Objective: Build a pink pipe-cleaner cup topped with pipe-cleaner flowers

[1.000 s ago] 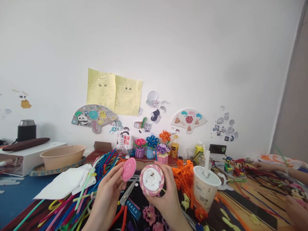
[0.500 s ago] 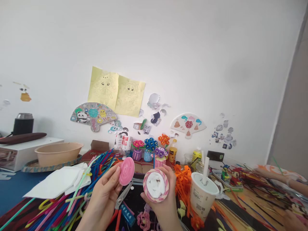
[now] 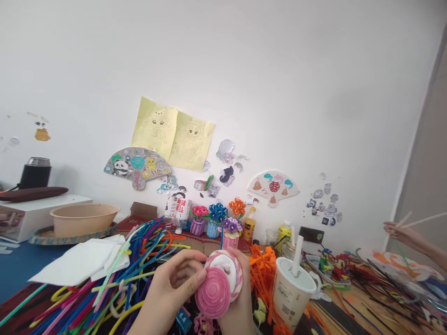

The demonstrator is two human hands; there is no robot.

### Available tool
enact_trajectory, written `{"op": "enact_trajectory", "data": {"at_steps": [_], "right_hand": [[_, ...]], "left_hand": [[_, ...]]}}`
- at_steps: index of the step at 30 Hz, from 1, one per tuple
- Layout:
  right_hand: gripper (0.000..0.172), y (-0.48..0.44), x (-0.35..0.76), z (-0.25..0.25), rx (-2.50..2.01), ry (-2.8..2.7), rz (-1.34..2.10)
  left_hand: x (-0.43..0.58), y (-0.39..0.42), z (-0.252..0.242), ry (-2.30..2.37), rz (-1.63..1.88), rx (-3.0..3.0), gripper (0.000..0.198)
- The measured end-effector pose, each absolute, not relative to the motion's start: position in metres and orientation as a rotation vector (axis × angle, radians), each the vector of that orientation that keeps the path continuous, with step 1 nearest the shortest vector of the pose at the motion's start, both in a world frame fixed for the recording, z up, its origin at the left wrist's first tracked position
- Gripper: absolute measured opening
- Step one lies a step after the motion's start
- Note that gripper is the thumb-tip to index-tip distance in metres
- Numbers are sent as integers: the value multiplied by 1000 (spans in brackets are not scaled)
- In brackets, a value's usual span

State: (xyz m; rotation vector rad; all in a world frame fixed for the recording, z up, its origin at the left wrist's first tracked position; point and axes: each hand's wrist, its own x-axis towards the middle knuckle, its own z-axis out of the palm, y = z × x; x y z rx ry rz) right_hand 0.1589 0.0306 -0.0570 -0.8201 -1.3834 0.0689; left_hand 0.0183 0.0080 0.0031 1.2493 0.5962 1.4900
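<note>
Between thumb and fingers, my left hand pinches a pink coiled pipe-cleaner disc, its spiral face toward me. My right hand is wrapped around a small round pot with a pink and cream striped rim. White wadding fills the pot, and its mouth is tipped toward me. The disc overlaps the lower left of the pot's mouth; whether they touch, I cannot tell. Beneath my hands lie a blue box-like piece and a pink looped flower.
Bundled coloured pipe cleaners and white tissues lie to the left. At the right stand orange pipe cleaners and a cup with a straw. Several finished flower pots line the back. Another person's hand holds pale stems at far right.
My left hand has brought the disc right and down, from beside the pot to in front of its mouth. The other person's hand has risen at the right.
</note>
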Motion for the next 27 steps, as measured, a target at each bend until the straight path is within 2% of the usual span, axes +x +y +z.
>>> {"op": "enact_trajectory", "data": {"at_steps": [9,15,20,24,27], "right_hand": [[49,19,143,-55,-829,-1378,113],[64,14,138,-56,-854,-1395,-17],[67,9,131,-57,-960,-1352,1],[58,7,127,-55,-953,-1328,1],[51,7,124,-52,-934,-1303,-26]], "left_hand": [[18,6,-3,880,1699,1515,23],[25,-4,-6,1034,1869,1500,19],[34,-15,-4,1066,2017,1541,11],[35,-14,-5,1076,2089,1581,8],[33,-9,-11,1127,2078,1632,15]]}}
